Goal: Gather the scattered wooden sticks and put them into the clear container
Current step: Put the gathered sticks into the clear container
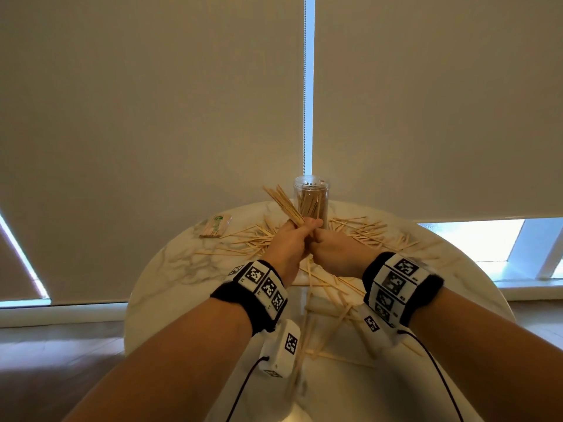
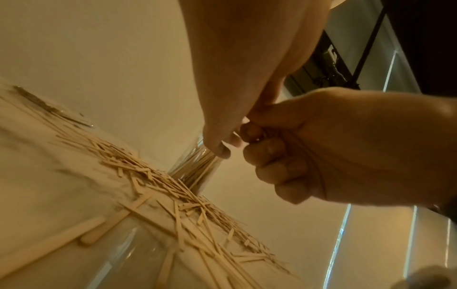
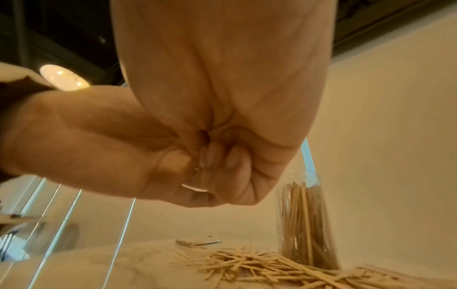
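A clear container, partly filled with upright wooden sticks, stands at the far side of the table. Just in front of it my left hand grips a bundle of sticks that fans up and to the left, above the table. My right hand presses against the left one, fingers curled round the bundle's lower end. Loose sticks lie scattered left, right and in front of the container.
The round marble table ends close on every side, with wooden floor below. A wrapped packet of sticks lies at the far left. Wider flat sticks lie nearer me. Roller blinds hang right behind the container.
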Demonstrator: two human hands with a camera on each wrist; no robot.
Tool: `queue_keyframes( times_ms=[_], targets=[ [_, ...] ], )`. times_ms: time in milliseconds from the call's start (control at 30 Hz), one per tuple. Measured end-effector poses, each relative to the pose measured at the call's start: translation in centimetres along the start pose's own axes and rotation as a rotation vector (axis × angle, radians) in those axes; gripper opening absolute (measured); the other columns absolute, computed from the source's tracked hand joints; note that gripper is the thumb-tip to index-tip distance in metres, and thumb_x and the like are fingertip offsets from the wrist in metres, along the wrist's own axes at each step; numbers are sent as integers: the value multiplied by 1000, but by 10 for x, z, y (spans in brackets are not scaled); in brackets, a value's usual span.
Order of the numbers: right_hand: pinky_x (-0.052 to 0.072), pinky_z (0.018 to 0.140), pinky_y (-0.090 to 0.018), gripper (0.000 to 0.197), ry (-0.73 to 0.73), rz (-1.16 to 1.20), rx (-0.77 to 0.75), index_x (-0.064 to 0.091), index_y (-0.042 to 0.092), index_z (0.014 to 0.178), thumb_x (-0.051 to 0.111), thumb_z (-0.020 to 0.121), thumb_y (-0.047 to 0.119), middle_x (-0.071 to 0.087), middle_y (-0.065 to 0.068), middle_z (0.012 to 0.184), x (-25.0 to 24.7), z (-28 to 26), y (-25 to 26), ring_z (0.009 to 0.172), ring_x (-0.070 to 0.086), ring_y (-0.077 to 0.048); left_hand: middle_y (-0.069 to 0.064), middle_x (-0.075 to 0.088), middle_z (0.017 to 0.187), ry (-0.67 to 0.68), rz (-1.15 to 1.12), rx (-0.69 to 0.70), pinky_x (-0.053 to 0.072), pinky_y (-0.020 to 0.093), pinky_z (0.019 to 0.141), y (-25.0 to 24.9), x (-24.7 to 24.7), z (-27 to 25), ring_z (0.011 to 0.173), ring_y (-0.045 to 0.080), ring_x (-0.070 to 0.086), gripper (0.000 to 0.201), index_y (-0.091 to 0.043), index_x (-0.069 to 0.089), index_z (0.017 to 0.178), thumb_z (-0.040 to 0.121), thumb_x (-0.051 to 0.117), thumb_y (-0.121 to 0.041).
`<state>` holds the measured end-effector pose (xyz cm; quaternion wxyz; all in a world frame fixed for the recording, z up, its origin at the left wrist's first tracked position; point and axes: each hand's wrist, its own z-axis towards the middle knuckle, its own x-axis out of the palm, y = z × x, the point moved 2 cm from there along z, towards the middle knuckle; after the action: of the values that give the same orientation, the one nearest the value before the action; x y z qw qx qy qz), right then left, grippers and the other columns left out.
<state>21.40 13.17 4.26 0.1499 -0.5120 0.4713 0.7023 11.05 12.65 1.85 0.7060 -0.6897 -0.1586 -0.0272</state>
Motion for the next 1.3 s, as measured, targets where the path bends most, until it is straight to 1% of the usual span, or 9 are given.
queue_keyframes(
  times_ms=[133, 233, 400, 533, 600, 800, 967, 1133, 1300],
  targets=[
    [41, 65, -31, 32, 32, 40, 30, 57, 15, 99, 33, 108, 34, 57, -3, 82, 0, -2, -10, 71, 49, -17, 3, 63, 98, -187, -135, 34, 51, 33, 68, -18, -16, 10, 80, 17, 61, 70, -15, 48, 131, 78, 73, -53],
    [45, 76, -38, 31, 63, -53, 60, 55, 18, 101, 35, 106, 40, 62, -7, 92, 1, -5, -18, 84, 57, -24, 6, 63, 115, -320, -248, 72, 54, 40, 87, -43, -37, 16, 100, 23, 62, 59, -26, 46, 132, 87, 56, -62],
    [48, 72, -35, 28, 49, -167, 33, 59, 18, 100, 41, 103, 39, 63, -3, 88, 3, 0, -16, 83, 61, -23, 6, 75, 104, -125, 26, 10, 49, 50, 98, -47, -27, 13, 106, 23, 68, 49, -11, 66, 113, 105, 30, -44],
    [41, 55, -29, 29, -82, -228, 78, 63, 18, 86, 49, 97, 41, 61, -1, 73, 0, 8, -17, 68, 59, -20, 14, 66, 110, -137, 28, 33, 61, 41, 74, -32, -14, 10, 92, 25, 70, 25, -8, 56, 120, 106, 39, -20],
    [40, 54, -28, 37, -151, -286, 89, 68, 18, 89, 48, 98, 47, 62, 0, 72, -3, 7, -20, 68, 59, -19, 11, 65, 107, -140, 42, 54, 61, 46, 78, -30, -14, 10, 88, 23, 70, 23, -14, 51, 125, 103, 48, -16],
    [44, 58, -27, 38, -178, -288, 59, 72, 20, 96, 57, 93, 55, 64, 2, 74, -6, 8, -24, 69, 60, -16, 10, 72, 100, -184, 165, -45, 60, 40, 70, -37, -15, 12, 86, 29, 73, 39, -15, 58, 115, 97, 49, -49],
    [42, 59, -27, 35, -134, -281, 22, 73, 23, 99, 72, 82, 53, 65, 4, 74, -2, 12, -25, 70, 60, -13, 15, 74, 77, -209, 573, 48, 63, 45, 64, -28, -22, 13, 66, 29, 74, 50, -1, 70, 85, 88, 65, -51],
    [53, 64, -33, 40, -295, -389, -32, 67, 26, 94, 63, 83, 64, 65, 7, 77, 4, 14, -25, 73, 62, -15, 12, 66, 57, -249, 611, 99, 56, 36, 60, -23, -32, 17, 50, 27, 63, 52, -8, 62, 68, 82, 70, -57],
    [44, 56, -29, 23, -299, -492, 129, 58, 19, 85, 52, 93, 40, 59, 1, 74, -4, 21, -31, 67, 58, -20, 12, 73, 72, -191, 595, 141, 62, 39, 58, -21, -24, 15, 62, 27, 73, 52, -7, 63, 74, 93, 55, -55]
  ],
)
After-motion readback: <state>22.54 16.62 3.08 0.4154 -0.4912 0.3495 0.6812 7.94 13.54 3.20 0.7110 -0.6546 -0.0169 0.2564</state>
